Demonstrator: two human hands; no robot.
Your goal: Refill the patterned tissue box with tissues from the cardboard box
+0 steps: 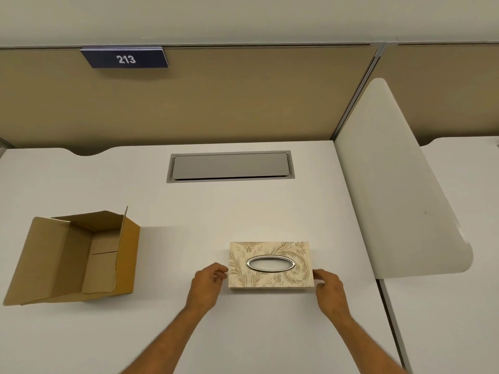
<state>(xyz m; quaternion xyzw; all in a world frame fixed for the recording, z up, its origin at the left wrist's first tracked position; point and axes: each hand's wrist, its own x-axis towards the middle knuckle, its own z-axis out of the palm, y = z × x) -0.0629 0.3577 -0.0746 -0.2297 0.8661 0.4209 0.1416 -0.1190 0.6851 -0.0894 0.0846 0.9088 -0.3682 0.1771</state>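
I have my left hand [208,279] and right hand [328,284] loosely pinching the tissue box [270,264] ends on the desk [243,211]; lift its lid evenly, cardboard box [73,255] far left.

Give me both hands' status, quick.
Left hand: fingers at the patterned tissue box's left edge.
Right hand: fingers at its right edge.
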